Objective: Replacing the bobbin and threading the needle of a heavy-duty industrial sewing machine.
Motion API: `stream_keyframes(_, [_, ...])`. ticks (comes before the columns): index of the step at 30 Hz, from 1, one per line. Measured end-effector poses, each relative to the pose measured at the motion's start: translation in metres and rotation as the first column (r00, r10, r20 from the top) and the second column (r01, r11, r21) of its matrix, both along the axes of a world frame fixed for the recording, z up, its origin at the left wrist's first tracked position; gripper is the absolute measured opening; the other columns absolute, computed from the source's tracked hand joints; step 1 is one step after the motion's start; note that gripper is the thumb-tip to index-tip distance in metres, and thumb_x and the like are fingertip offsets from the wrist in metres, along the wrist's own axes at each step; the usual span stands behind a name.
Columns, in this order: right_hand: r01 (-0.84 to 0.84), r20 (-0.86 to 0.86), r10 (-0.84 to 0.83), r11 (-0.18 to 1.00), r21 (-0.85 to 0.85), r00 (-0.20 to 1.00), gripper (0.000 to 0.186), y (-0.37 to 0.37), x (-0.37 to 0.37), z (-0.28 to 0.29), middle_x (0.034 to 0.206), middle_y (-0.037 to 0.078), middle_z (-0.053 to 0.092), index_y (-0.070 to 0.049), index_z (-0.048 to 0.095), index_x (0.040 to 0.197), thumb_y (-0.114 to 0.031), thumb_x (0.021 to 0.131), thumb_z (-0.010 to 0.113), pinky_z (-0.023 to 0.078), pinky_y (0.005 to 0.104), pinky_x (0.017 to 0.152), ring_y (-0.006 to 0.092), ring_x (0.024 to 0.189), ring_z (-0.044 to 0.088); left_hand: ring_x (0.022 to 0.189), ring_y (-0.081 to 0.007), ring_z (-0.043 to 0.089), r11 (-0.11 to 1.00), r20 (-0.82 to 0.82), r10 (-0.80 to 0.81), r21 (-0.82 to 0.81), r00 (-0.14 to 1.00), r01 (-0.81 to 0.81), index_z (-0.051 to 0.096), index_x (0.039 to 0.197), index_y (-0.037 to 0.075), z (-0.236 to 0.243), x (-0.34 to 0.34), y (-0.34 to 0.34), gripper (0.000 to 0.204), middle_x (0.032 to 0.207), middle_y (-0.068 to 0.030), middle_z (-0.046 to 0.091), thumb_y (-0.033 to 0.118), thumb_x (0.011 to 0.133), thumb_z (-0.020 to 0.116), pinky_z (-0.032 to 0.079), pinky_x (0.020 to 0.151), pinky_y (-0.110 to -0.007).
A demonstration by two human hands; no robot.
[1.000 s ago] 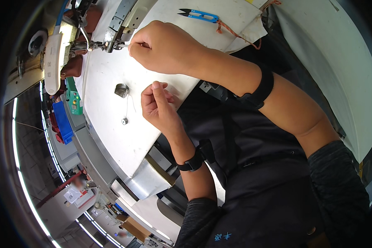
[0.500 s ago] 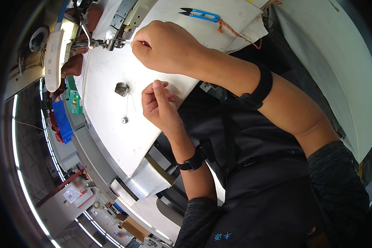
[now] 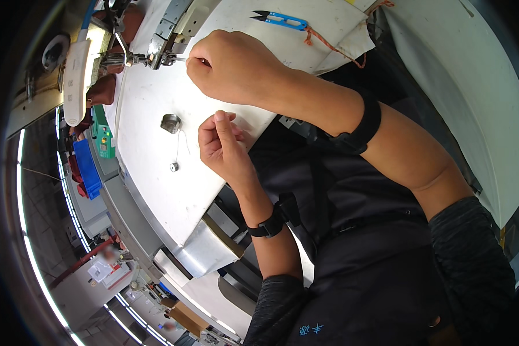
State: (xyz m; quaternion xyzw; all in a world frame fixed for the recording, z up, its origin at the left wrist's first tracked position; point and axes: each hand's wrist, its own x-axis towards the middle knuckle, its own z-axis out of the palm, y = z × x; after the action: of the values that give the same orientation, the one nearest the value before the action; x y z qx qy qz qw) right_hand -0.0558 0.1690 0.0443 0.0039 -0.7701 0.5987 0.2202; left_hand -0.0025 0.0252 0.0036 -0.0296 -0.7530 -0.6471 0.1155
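Little has moved since a second ago: your right hand [image 3: 233,66] stays fisted at the sewing machine [image 3: 167,34], fingertips pinched beside the needle. Your left hand [image 3: 222,144] rests nearer on the white counter [image 3: 155,173], fingers pinched shut; what it grips is unclear. A bobbin [image 3: 170,123] lies just left; snips [image 3: 282,21] lie far.

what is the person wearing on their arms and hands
Both hands, left hand and right hand, are bare, with no gloves. Each wrist carries a black band. Dark grey speckled sleeves are pushed up above the elbows.
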Motion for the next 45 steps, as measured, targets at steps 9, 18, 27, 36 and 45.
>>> stream_keyframes(9, [0.03, -0.056, -0.032, 0.999, -0.032, 0.998, 0.029, -0.003, -0.001, 0.004, 0.051, 0.015, 0.049, -0.001, 0.052, 0.059, -0.013, 0.085, 0.054, 0.039, 0.0409, 0.047, 0.0271, 0.042, 0.045, 0.053, -0.0034, 0.047, 1.0, 0.002, 0.0, 0.016, 1.0, 0.0, 0.063, 0.09, 0.0, 0.0, 0.001, -0.001, 0.023, 0.074, -0.004, 0.064, 0.02, 0.102, 0.064, 0.037, 0.049, -0.018])
stream_keyframes(18, [0.157, -0.14, -0.13, 0.967, 0.2, 0.982, 0.026, -0.008, -0.001, 0.0, 0.052, 0.015, 0.057, -0.004, 0.056, 0.061, -0.014, 0.085, 0.059, 0.048, 0.0409, 0.049, 0.0317, 0.048, 0.06, 0.057, -0.0037, 0.051, 0.999, 0.003, -0.032, 0.043, 0.999, 0.032, 0.064, 0.094, 0.0, -0.001, 0.0, -0.003, 0.021, 0.081, -0.0064, 0.068, 0.02, 0.099, 0.068, 0.04, 0.052, -0.018])
stream_keyframes(27, [0.285, -0.314, -0.164, 0.875, 0.391, 0.935, 0.023, -0.016, -0.002, -0.005, 0.048, 0.012, 0.056, -0.008, 0.055, 0.061, -0.012, 0.081, 0.064, 0.046, 0.0363, 0.042, 0.0269, 0.043, 0.061, 0.055, -0.0043, 0.05, 0.997, 0.03, -0.03, 0.067, 0.999, 0.028, 0.063, 0.094, 0.001, -0.002, 0.002, -0.004, 0.02, 0.07, -0.0019, 0.061, 0.02, 0.1, 0.067, 0.038, 0.052, -0.018])
stream_keyframes(36, [0.282, -0.363, -0.145, 0.89, 0.358, 0.92, 0.023, -0.015, 0.001, -0.008, 0.047, 0.012, 0.055, -0.007, 0.053, 0.062, -0.01, 0.08, 0.066, 0.045, 0.0351, 0.041, 0.026, 0.041, 0.059, 0.054, -0.004, 0.048, 0.999, 0.007, -0.033, 0.039, 0.999, 0.032, 0.063, 0.094, 0.002, -0.005, 0.001, -0.004, 0.019, 0.067, 0.0002, 0.057, 0.019, 0.101, 0.065, 0.035, 0.05, -0.018])
stream_keyframes(45, [0.259, -0.335, -0.103, 0.846, 0.466, 0.937, 0.021, -0.013, 0.001, -0.005, 0.049, 0.01, 0.058, -0.007, 0.054, 0.063, -0.011, 0.079, 0.067, 0.046, 0.0342, 0.041, 0.0247, 0.043, 0.061, 0.056, -0.0041, 0.049, 0.997, 0.014, -0.052, 0.06, 0.999, 0.051, 0.063, 0.095, 0.001, -0.006, 0.001, -0.006, 0.019, 0.068, -0.0003, 0.059, 0.02, 0.101, 0.066, 0.037, 0.052, -0.018])
